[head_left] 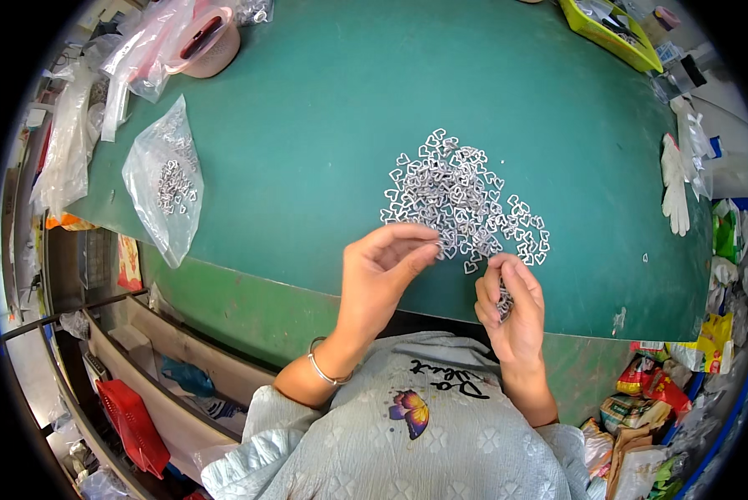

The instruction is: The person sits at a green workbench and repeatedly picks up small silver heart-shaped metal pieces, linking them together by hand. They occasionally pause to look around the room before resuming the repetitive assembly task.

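Hearts [451, 193], silvery, hollow, heap up; your right hand [520, 315] cups several. Your left hand [372, 268] pinches nearly together, its hold unclear. Script [426, 367] crosses your textured shirt [349, 446].

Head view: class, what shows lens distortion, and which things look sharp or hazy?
Head view: the green table bows along its near edge, black fills the corners; head view again: loose heart-shaped pieces show clear outlines, the plastic bag looks hazy.

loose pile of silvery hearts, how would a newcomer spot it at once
On the green tabletop, look just beyond the left hand. The pile is small open heart outlines heaped together. Unlike the bagged pieces at left, it lies uncovered.
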{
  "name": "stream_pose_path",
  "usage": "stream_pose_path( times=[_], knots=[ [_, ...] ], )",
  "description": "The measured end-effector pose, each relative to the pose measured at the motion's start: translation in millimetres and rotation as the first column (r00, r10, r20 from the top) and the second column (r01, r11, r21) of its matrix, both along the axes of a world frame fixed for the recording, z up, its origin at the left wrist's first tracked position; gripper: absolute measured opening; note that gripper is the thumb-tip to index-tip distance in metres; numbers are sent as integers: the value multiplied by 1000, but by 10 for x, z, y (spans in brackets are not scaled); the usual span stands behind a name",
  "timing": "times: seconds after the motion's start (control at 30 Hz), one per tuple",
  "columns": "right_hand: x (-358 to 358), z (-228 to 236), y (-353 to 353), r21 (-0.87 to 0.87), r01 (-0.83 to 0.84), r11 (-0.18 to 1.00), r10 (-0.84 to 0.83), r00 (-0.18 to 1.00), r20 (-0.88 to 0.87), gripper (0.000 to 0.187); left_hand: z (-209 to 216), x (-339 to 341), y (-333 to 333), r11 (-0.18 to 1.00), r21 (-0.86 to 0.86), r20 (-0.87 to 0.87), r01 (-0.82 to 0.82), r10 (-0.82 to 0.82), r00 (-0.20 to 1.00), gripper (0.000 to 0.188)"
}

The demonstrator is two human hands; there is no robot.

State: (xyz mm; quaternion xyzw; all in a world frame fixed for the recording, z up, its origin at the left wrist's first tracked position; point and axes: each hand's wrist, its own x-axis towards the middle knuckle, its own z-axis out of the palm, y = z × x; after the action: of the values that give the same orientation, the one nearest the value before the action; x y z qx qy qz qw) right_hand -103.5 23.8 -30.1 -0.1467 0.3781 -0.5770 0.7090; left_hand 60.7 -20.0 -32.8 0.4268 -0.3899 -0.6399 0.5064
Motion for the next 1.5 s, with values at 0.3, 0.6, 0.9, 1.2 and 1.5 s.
stream_pose_path(
  times=[0.3,0.6,0.9,1.2,1.5],
  knots=[
    [85,178,179,-197,-164,967,23,819,-573,27,179,-128,268,983,116,-133,140,-125,983,19],
    [37,169,299,-175,-138,975,87,959,-271,21,329,-131,409,989,5,-104,148,-147,984,21],
    [26,172,333,-165,-139,976,129,989,-71,20,330,-154,430,934,-299,176,194,-146,973,21],
    [33,142,320,-160,-108,981,93,991,-99,17,325,-148,451,945,-218,126,243,-220,967,18],
    [22,111,277,-151,-123,981,87,970,-225,13,266,-116,443,943,-151,158,297,-274,949,19]
  ],
)
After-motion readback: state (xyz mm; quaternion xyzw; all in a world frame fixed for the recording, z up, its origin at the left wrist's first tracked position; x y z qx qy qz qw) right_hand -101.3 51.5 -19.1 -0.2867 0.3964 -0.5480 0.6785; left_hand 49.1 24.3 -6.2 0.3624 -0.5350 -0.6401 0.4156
